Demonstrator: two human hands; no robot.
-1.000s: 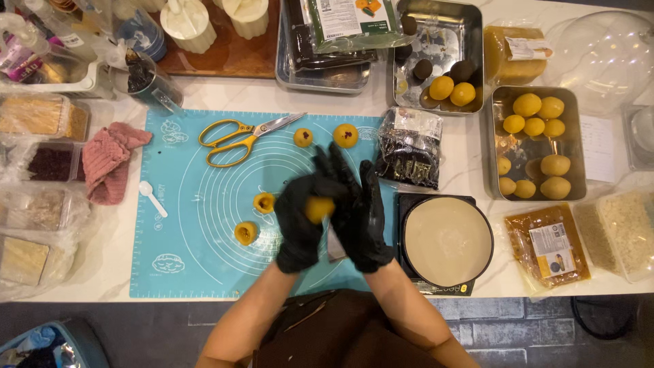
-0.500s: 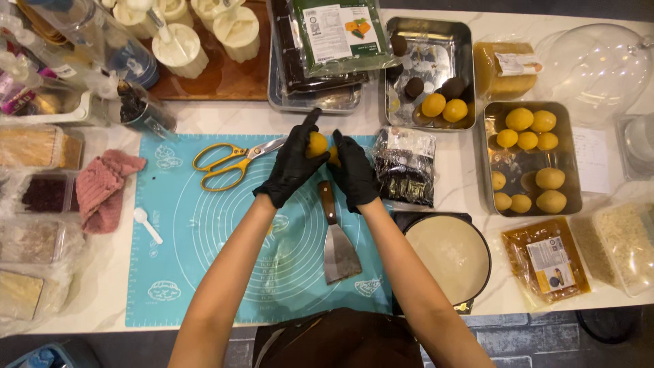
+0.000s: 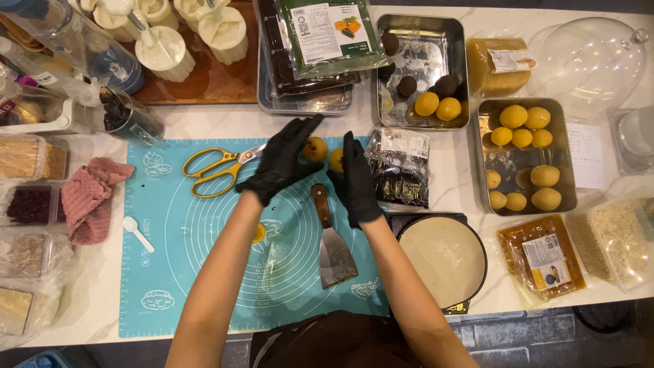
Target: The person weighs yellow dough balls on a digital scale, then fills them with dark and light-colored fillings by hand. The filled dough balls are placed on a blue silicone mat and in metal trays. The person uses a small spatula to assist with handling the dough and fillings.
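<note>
Both my hands wear black gloves and hover over the far edge of a blue baking mat point(image 3: 204, 272). My left hand point(image 3: 283, 160) is flat with fingers spread, just left of a small orange dough ball with a dark centre point(image 3: 315, 148). My right hand point(image 3: 355, 178) stands on edge with nothing in it, right beside a second orange ball point(image 3: 336, 159). A scraper with a wooden handle point(image 3: 332, 244) lies on the mat between my forearms. Another orange piece point(image 3: 259, 234) shows beside my left forearm.
Yellow-handled scissors point(image 3: 214, 170) lie on the mat's left part, near a white scoop point(image 3: 138, 233) and a pink cloth point(image 3: 88, 199). Metal trays of yellow balls point(image 3: 521, 155) and dark balls point(image 3: 419, 75) stand at right. A round pan point(image 3: 443, 259) sits near right.
My hands held one orange ball together above the mat, carried it to the far edge, and have now let go of it there. My view has shifted closer.
</note>
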